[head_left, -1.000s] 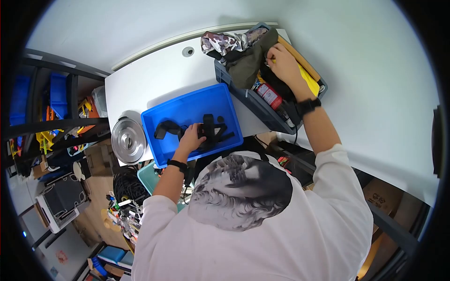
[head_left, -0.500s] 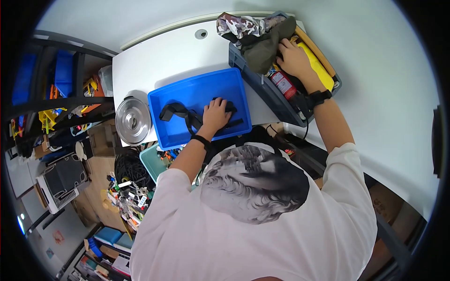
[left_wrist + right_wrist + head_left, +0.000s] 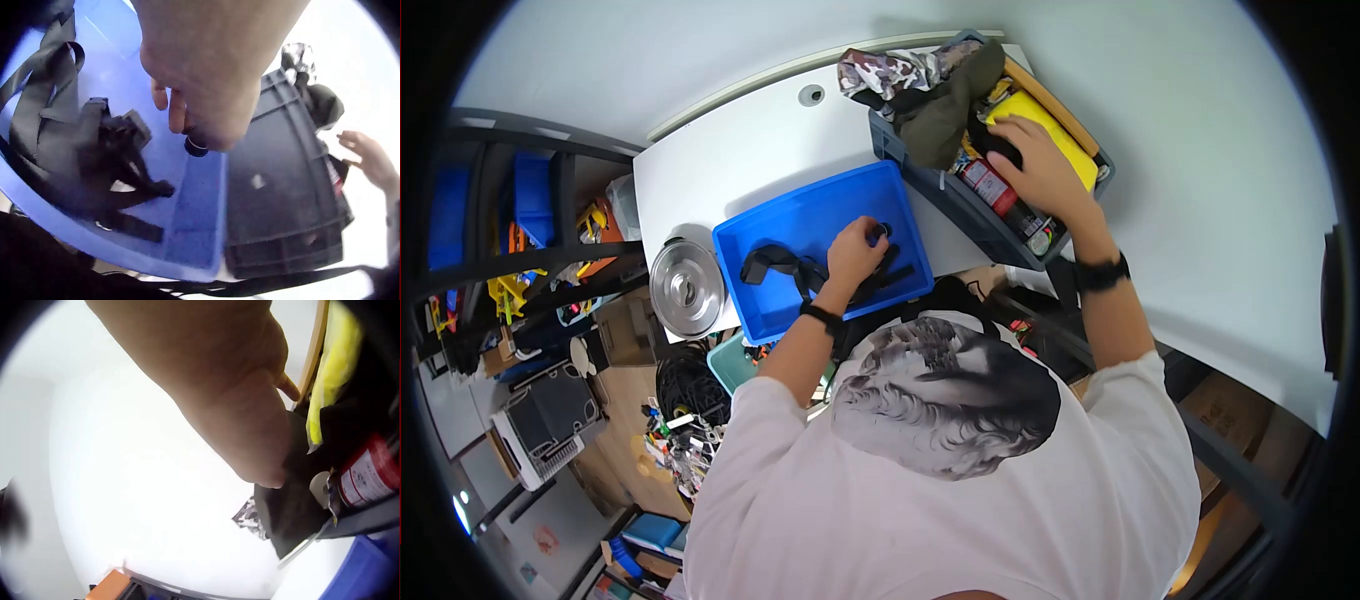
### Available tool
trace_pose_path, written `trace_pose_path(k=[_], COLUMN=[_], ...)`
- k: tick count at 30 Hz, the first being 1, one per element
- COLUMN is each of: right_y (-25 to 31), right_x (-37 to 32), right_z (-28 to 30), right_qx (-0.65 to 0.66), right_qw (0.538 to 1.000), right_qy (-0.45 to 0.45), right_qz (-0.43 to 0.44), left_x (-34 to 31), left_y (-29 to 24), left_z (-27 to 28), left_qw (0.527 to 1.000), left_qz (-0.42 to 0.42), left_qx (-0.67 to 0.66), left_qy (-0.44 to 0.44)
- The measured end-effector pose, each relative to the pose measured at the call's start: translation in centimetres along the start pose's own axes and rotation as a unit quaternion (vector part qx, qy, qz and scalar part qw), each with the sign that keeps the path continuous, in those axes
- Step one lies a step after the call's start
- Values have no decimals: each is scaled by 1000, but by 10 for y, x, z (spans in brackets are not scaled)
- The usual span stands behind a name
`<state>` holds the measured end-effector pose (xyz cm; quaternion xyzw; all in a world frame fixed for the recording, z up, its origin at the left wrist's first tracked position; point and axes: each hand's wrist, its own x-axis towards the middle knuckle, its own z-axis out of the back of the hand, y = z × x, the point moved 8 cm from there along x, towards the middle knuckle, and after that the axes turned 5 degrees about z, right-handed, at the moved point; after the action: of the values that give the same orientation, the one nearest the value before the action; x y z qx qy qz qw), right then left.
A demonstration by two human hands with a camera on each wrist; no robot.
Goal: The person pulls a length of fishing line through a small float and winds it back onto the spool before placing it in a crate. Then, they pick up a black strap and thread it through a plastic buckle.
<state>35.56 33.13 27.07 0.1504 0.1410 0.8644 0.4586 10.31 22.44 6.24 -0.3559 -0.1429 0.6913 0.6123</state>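
Observation:
In the head view my left hand [image 3: 855,255] is inside the blue bin [image 3: 765,203], pinching a small round black piece [image 3: 195,145] with a pale rim line. Black straps with buckles [image 3: 47,134] lie on the bin's floor beside and below this hand. My right hand [image 3: 1045,172] is over the dark grey crate [image 3: 960,222], fingers spread and holding nothing. Around it in the crate are a yellow packet [image 3: 1050,125], a red canister with a white label [image 3: 988,187], dark olive cloth [image 3: 945,125] and camouflage cloth [image 3: 890,72].
A round steel lid [image 3: 688,287] lies at the table's left end. A wooden bar [image 3: 1050,105] runs along the crate's far side. Shelves with blue bins [image 3: 533,210] stand at left, and a pale green tub [image 3: 730,362] is below the table's front edge.
My left hand has gone from the straps to the small round black piece and picked it up. My right hand has drawn back from the crate's contents, its fingers spreading.

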Motion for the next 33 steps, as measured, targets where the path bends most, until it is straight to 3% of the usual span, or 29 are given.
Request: trace_pose_path(k=[1, 2, 3, 4, 5, 7, 8, 13, 15, 17, 18, 19, 21, 22, 24, 25, 27, 28, 30, 33], right_y=[16, 30, 46, 68, 88, 123, 139, 150, 150, 134, 116, 97, 32, 6, -10, -12, -21, -22, -18, -14], right_x=[-9, -17, -21, -23, -24, -21, -21, -14, -22, -20, -16, -13, -4, 0, 13, 19, 27, 30, 31, 26], right_z=[7, 14, 20, 23, 23, 17, 18, 19, 13, 12, 15, 18, 6, -2, -11, -16, -40, -57, -76, -67], right_qx=[29, 59, 64, 161, 256, 307, 355, 379, 306, 290, 238, 186, 221, 188, 121, 53, 28, -51, -159, -115], right_qw=[999, 997, 997, 985, 963, 944, 923, 916, 933, 939, 955, 965, 968, 973, 987, 995, 999, 998, 980, 990], right_qy=[-17, -34, -33, -24, -16, -24, -29, -24, 23, -1, -55, -108, -111, -87, -90, -89, -45, 18, 101, 57], right_qz=[17, 33, 34, 57, 80, 115, 147, 127, 189, 184, 168, 152, -39, -98, -54, -11, 11, 33, 71, 63], left_x=[-8, -17, -27, -40, -51, -69, -73, -76, -71, -62, -54, -45, -23, -19, -16, -17, -31, -31, -42, -52], left_y=[0, -4, -11, -24, -36, -88, -98, -119, -116, -113, -111, -102, -50, -24, 38, 41, 49, 51, 56, 50], left_z=[16, 33, 41, 50, 65, 99, 105, 104, 100, 91, 89, 84, 52, 41, 2, -2, -25, -32, -34, -25], left_qw=[988, 988, 920, 790, 791, 686, 684, 695, 710, 778, 812, 810, 929, 929, 963, 963, 953, 965, 969, 965], left_qz=[50, 54, 61, 64, 67, -53, -53, -70, -83, -73, -62, -64, -27, -29, 74, 72, 21, -63, -58, -27], left_qx=[-145, -143, -383, -599, -598, -702, -704, -697, -680, -595, -547, -549, -335, -334, -138, -135, -2, 22, 92, 202], left_qy=[6, 3, 61, 114, 111, 184, 182, 162, 165, 187, 194, 196, 154, 154, 220, 221, 301, 254, 223, 164])
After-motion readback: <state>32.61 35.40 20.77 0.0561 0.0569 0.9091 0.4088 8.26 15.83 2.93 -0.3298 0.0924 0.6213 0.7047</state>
